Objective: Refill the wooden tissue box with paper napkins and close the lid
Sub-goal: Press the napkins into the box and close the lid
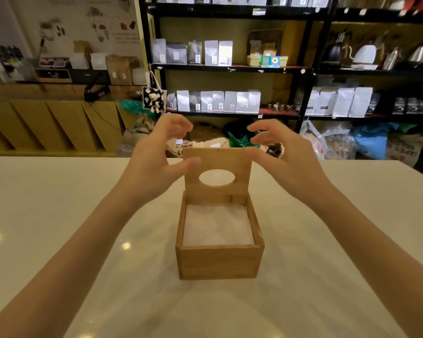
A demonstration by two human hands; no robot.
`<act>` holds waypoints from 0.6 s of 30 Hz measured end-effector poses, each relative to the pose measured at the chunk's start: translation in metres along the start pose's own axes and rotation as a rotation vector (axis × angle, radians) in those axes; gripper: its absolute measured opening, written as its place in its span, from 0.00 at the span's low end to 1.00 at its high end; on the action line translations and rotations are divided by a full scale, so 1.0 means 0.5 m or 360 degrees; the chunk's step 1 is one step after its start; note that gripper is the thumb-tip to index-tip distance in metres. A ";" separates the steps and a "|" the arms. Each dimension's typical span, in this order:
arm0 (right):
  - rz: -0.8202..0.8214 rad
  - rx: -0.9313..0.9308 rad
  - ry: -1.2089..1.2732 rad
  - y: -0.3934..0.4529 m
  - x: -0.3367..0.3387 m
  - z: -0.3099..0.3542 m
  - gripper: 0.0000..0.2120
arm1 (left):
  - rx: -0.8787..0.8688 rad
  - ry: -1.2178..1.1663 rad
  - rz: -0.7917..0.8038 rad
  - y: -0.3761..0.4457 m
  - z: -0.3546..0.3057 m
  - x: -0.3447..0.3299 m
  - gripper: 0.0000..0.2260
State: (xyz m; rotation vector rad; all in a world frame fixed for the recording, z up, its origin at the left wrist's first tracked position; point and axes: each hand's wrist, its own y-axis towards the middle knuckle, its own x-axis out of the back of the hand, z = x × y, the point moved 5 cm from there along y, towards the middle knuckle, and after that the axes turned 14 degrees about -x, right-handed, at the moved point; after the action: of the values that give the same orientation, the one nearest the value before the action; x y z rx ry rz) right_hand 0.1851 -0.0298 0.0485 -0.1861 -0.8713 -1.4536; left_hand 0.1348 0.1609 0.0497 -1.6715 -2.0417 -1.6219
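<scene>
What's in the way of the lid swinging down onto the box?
Nothing visible. The lid stands upright at the back, the napkins sit below the box rim, and both hands flank the lid's top corners.

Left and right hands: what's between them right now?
In the head view, the upright lid of the wooden box stands between the left hand and right hand, each thumb at a top corner. Napkins fill the box below.
</scene>
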 end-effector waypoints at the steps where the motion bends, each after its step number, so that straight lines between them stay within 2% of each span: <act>1: 0.0009 0.0044 -0.0090 0.004 -0.006 -0.003 0.18 | -0.0053 0.0153 0.0039 0.003 0.003 -0.008 0.24; 3: 0.0014 0.0100 -0.0282 0.010 -0.019 -0.013 0.17 | -0.0156 0.0379 0.0103 0.004 0.009 -0.025 0.24; 5: -0.0058 0.0177 -0.0391 0.009 -0.024 -0.021 0.14 | -0.0254 0.0530 0.0081 0.000 0.013 -0.030 0.18; 7: -0.0139 0.0259 -0.0397 0.003 -0.021 -0.021 0.15 | -0.0311 0.0593 0.0014 -0.003 0.013 -0.027 0.14; 13: -0.0153 0.0365 -0.0354 -0.019 -0.010 -0.017 0.14 | -0.0362 0.0476 -0.0098 -0.024 -0.007 -0.016 0.10; 18: -0.0088 0.0501 -0.0189 -0.072 -0.002 -0.024 0.15 | -0.0436 0.0291 -0.0044 -0.076 -0.036 -0.012 0.14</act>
State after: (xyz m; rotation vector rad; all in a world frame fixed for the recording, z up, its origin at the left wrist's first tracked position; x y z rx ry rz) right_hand 0.1574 -0.0419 0.0258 -0.0122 -1.1972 -1.3457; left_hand 0.0998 0.1490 0.0291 -1.5021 -1.8340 -2.0583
